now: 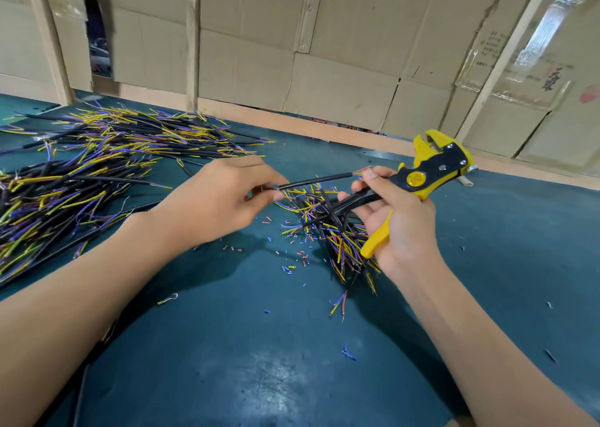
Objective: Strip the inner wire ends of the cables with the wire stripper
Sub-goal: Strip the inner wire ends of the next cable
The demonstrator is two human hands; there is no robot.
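The left hand pinched one black cable by its near end, fingers curled round it. The cable ran from there toward the wire stripper, its bared coloured inner wires touching the right thumb just beside the tool's black body. The right hand gripped the wire stripper by its yellow and black handles, the tool's head pointing up and away. Below the wire stripper lay a small heap of cables on the green worktop, with cut insulation bits scattered beside it. Far left of the wire stripper spread a large pile of cables.
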